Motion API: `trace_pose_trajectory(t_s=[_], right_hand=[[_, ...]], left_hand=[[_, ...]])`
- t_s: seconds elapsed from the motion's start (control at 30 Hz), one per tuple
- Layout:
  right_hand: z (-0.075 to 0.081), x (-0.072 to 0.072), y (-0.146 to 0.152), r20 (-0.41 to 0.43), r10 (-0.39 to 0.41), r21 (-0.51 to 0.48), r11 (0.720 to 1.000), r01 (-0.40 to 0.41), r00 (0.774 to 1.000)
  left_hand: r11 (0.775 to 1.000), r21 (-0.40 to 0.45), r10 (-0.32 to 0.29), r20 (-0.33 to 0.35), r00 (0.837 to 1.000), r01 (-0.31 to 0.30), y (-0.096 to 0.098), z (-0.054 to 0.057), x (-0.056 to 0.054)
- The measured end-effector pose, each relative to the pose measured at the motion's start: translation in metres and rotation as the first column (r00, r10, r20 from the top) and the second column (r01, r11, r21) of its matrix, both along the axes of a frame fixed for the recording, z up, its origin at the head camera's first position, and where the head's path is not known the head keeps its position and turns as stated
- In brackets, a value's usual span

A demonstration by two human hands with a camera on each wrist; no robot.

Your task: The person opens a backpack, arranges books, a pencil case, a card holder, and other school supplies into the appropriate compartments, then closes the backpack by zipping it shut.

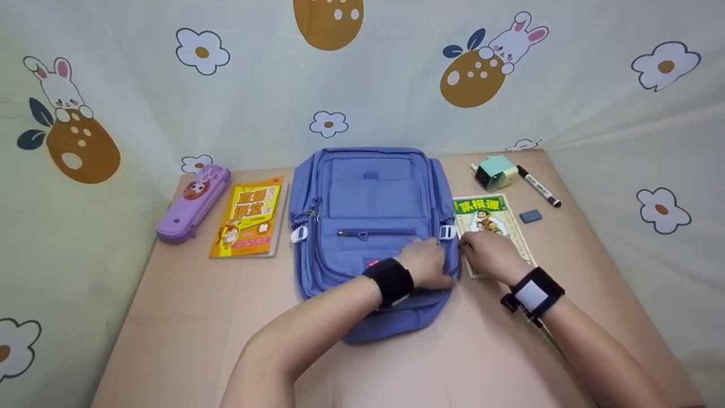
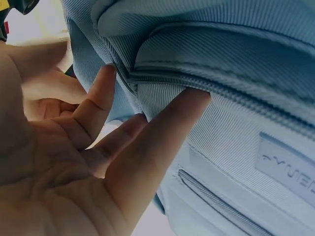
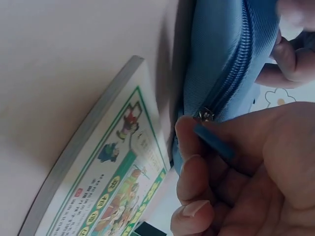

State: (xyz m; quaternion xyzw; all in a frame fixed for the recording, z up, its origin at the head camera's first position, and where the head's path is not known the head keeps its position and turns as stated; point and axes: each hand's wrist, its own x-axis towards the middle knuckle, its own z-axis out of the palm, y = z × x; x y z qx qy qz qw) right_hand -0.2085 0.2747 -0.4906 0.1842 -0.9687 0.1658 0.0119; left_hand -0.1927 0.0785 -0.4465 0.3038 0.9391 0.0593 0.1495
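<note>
A blue backpack [image 1: 371, 198] lies front up on the table. My left hand [image 1: 423, 263] rests on its lower right part; in the left wrist view the fairly straight fingers [image 2: 162, 142] touch the fabric by a zipper seam. At the bag's right side my right hand [image 1: 491, 256] pinches a blue zipper pull [image 3: 214, 141] between thumb and fingers. The zipper teeth [image 3: 239, 59] run along the bag's side from the metal slider [image 3: 205, 114]. A green-covered book [image 1: 484, 212] lies right beside the bag, partly under the right hand in the head view.
Left of the bag lie an orange and yellow book [image 1: 249, 218] and a purple pencil case [image 1: 194, 204]. To the right are a mint-green pencil sharpener [image 1: 494, 171], a black and white marker [image 1: 539, 186] and a dark blue eraser [image 1: 531, 216]. A patterned curtain [image 1: 255, 102] surrounds the table.
</note>
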Motion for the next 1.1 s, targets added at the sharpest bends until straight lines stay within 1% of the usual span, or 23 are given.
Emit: trace_pose_trajectory(t_s=[0.17, 0.27, 0.43, 0.53, 0.67, 0.83, 1.0, 1.1], right_hand=[[-0.002, -0.001, 0.002, 0.036, -0.015, -0.011, 1.000, 0.015, 0.999], [-0.004, -0.001, 0.003, 0.028, -0.014, -0.006, 1.000, 0.014, 1.000], [-0.005, 0.001, 0.005, -0.006, -0.021, 0.018, 1.000, 0.021, 1.000], [-0.005, 0.004, 0.007, -0.027, -0.024, 0.019, 1.000, 0.024, 0.999], [-0.003, 0.011, 0.008, -0.033, -0.023, 0.007, 1.000, 0.023, 0.999], [0.004, 0.023, 0.006, -0.035, -0.013, 0.009, 1.000, 0.013, 0.999], [0.011, 0.036, 0.002, -0.041, 0.003, 0.024, 1.000, -0.002, 0.999], [0.016, 0.043, -0.002, -0.053, 0.030, 0.035, 0.999, -0.028, 0.998]], left_hand=[[0.995, -0.093, -0.047, -0.059, 0.997, 0.041, 0.004, -0.005, 0.012], [0.991, -0.123, -0.065, -0.060, 0.996, 0.058, 0.004, -0.006, 0.014], [0.993, -0.084, -0.077, 0.015, 0.997, 0.078, -0.002, -0.002, 0.009], [0.994, -0.044, -0.102, 0.040, 0.994, 0.104, -0.007, 0.000, 0.005], [0.990, -0.020, -0.141, 0.039, 0.989, 0.142, -0.012, 0.001, 0.002], [0.986, -0.034, -0.164, 0.020, 0.986, 0.165, -0.012, 0.001, 0.001], [0.987, -0.035, -0.154, 0.025, 0.988, 0.155, -0.012, 0.001, 0.001], [0.988, -0.036, -0.146, 0.027, 0.989, 0.147, -0.013, 0.000, 0.001]])
